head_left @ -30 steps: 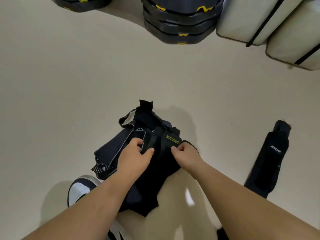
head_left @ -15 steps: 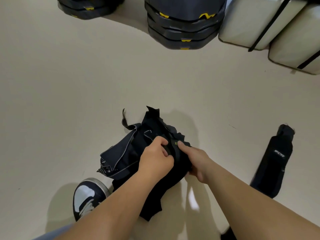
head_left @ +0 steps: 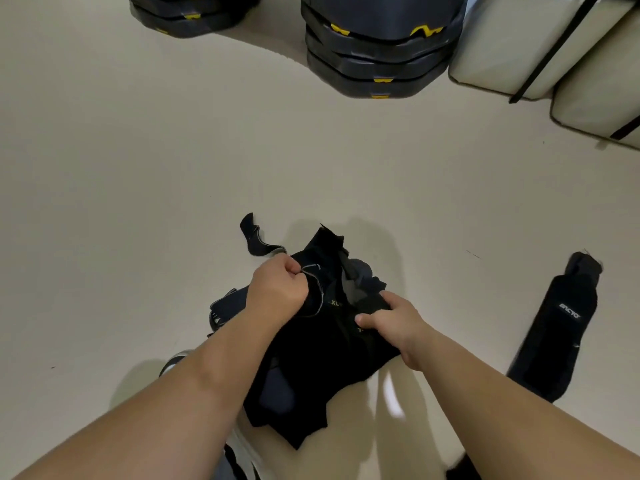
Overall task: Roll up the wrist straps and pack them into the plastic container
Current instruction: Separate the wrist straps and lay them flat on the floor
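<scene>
Wrist straps: a tangled black bundle of wrist straps (head_left: 322, 344) lies on the pale floor (head_left: 138, 202), low in the middle of the view; partial yellow lettering shows on one dark band between the hands.
Loose tail: one narrow strap end (head_left: 254, 242) curls out of the bundle's far-left side and rests on the floor.
Left hand: the left hand (head_left: 278, 291) sits on the far-left part of the bundle, fingers curled in tight, pinching a grey-edged strip of strap.
Right hand: the right hand (head_left: 394, 322) rests on the right part of the bundle, thumb pointing left, fingers closed over a fold of the black fabric.
Hands together or apart: apart, each gripping its own bit of the bundle, with a band of fabric between them.
Rolled piece: a long black wrap with white lettering (head_left: 557, 327) lies on the floor well to the right of the bundle, untouched.
Shoe: a black-and-white shoe (head_left: 173, 363) peeks out just near-left of the bundle, mostly hidden behind the left forearm.
Black stacks: stacked black cases with yellow marks (head_left: 381, 53) stand far beyond the bundle; a second stack (head_left: 187, 15) is to their left.
Pale cushions: off-white padded blocks with black straps (head_left: 519, 46) stand far beyond and right of the bundle.
</scene>
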